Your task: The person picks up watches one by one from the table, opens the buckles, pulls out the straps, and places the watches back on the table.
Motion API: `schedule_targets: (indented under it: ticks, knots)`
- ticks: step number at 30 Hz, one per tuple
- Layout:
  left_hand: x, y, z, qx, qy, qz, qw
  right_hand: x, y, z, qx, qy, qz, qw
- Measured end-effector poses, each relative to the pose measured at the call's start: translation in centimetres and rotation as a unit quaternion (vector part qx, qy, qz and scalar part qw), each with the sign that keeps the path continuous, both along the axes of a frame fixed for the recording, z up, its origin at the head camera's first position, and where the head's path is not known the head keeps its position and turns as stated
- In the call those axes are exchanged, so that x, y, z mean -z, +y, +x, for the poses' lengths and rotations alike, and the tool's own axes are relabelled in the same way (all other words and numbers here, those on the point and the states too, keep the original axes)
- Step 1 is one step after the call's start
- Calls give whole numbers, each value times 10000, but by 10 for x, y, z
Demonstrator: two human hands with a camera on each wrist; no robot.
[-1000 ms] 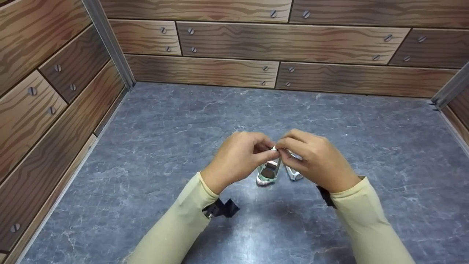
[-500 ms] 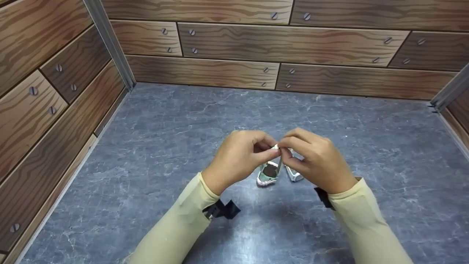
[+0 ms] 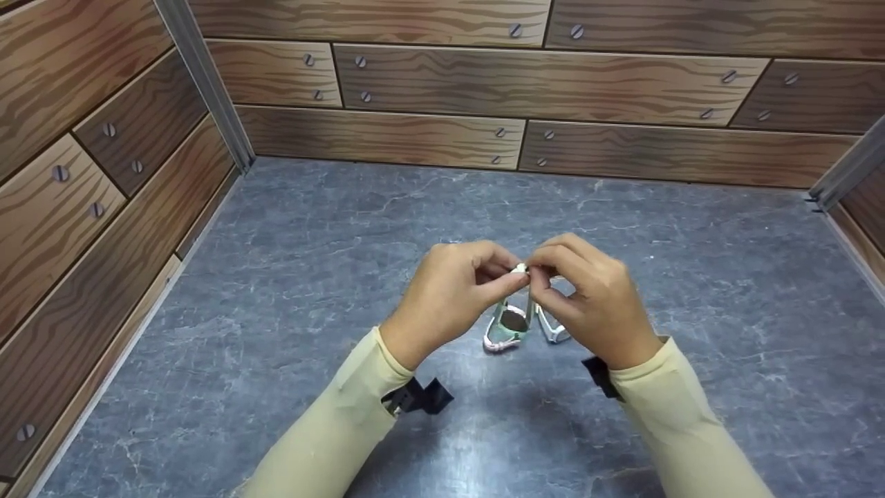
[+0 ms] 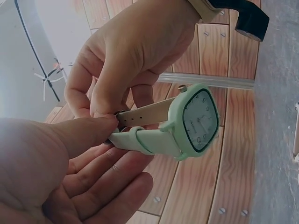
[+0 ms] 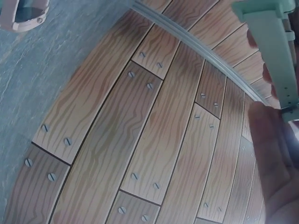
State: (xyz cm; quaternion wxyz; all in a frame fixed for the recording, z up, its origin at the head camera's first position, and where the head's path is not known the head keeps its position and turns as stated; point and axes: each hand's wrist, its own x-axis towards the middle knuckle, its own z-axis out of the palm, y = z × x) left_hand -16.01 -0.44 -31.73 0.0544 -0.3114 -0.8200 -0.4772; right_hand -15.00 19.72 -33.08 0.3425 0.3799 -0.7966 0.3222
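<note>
A mint-green wristwatch [image 4: 201, 122] with a squarish dial hangs between my hands, its strap looped toward my fingertips. My left hand [image 3: 453, 294] pinches the strap between thumb and fingers near the buckle [image 4: 120, 122]. Opposite it, my right hand [image 3: 588, 297] pinches the strap end at the same spot, fingertips meeting those of the left. The head view shows the watch's dark round back [image 3: 514, 320] facing me. In the right wrist view the pale green strap [image 5: 275, 60] runs down to the metal buckle beside the right thumb. Fingertips partly hide the buckle.
On the grey marbled tabletop [image 3: 346, 228], a pinkish-rimmed thing [image 3: 501, 346] lies below the held watch, partly covered by it. A white-framed, watch-like thing [image 3: 555, 332] lies close to the right hand. Wood-patterned panels [image 3: 429, 83] wall the back and sides.
Both hands have risen slightly, the right fingers shifting at the strap end. The held watch has moved up a little with them, showing more of the pinkish thing beneath.
</note>
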Motion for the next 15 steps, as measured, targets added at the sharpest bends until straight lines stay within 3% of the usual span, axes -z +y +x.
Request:
schedule_targets:
  ticks: [6,10,12,15]
  knots:
    - [2,0,-2,242,102,-668,9974,-6,13,1,-282,-295,1028,9939]
    - [5,0,-2,172,307,-1084,9935,-6,16,2,-394,-229,1558,9867]
    - [6,1,-2,172,341,-1093,9933,-5,16,1,-434,-16,1622,9858]
    - [6,1,-3,303,111,-830,9960,-4,14,0,-480,226,1494,9874]
